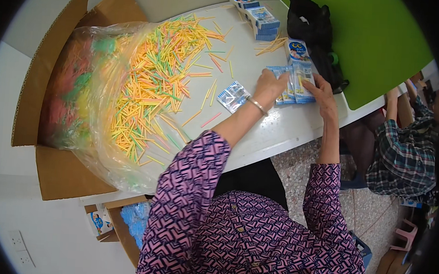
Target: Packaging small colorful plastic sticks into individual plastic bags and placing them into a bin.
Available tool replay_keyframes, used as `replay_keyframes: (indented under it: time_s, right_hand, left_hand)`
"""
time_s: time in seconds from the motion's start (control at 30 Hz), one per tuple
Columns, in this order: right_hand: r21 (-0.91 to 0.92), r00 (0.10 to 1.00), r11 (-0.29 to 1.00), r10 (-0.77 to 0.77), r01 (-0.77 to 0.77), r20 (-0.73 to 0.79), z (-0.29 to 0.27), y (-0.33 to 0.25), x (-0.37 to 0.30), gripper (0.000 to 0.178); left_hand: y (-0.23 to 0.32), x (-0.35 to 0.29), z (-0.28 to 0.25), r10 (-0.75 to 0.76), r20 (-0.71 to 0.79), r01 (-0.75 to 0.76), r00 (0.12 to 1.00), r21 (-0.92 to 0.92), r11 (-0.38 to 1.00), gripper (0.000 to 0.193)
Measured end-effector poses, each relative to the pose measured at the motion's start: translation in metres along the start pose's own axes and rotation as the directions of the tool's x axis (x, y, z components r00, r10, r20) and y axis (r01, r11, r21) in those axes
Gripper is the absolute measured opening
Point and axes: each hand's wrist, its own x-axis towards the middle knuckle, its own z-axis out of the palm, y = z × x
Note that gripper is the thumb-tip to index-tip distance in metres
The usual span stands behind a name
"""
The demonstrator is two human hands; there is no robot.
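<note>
Two blue-and-white packets lie side by side near the table's front edge. My left hand [271, 88] is closed on the left packet [284, 98], its fingertips bent over the top. At the other side, my right hand [324, 95] grips the right packet [303, 94] by its edge, thumb and finger together. Just behind them sits another printed packet [297, 51]. A single silvery packet with striped ends [233, 96] lies flat to the left of my left wrist. Yellow, pink and green thin sticks [155, 73] are heaped farther left.
The heap spills from a clear plastic bag [99, 124] in a cardboard box [46, 86]. Stacked packets [263, 23] and a black bag [309, 19] stand at the back, beside a green panel [376, 41]. Another person in a plaid shirt [402, 153] sits at right.
</note>
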Motion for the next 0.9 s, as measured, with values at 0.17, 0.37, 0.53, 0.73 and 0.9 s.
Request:
replay_keyframes:
  time_s: [0.17, 0.37, 0.53, 0.73, 0.9]
  right_hand:
    - [0.149, 0.999, 0.988, -0.035, 0.033, 0.009, 0.015, 0.002, -0.013, 0.045]
    - [0.3, 0.994, 0.948, -0.097, 0.11, -0.057, 0.039, -0.005, -0.041, 0.051]
    - [0.461, 0.986, 0.873, -0.123, 0.162, -0.115, 0.04, -0.008, -0.059, 0.058]
    - [0.512, 0.987, 0.857, -0.126, 0.058, 0.1, 0.04, -0.019, -0.094, 0.072]
    - [0.263, 0.955, 0.96, -0.165, 0.097, 0.248, 0.043, -0.006, -0.102, 0.082]
  left_hand:
    - [-0.01, 0.01, 0.031, -0.015, 0.052, 0.043, 0.999, -0.583, 0.811, 0.05]
    - [0.003, -0.017, 0.037, 0.064, 0.024, -0.036, 0.998, -0.611, 0.791, 0.026]
    - [-0.01, -0.046, 0.042, 0.341, -0.166, -0.376, 0.925, -0.523, 0.765, 0.038]
    - [-0.002, -0.111, -0.006, 0.477, 0.062, -0.387, 0.877, -0.497, 0.776, 0.061]
    - [-0.036, -0.115, -0.019, 0.478, 0.191, -0.434, 0.858, -0.23, 0.871, 0.096]
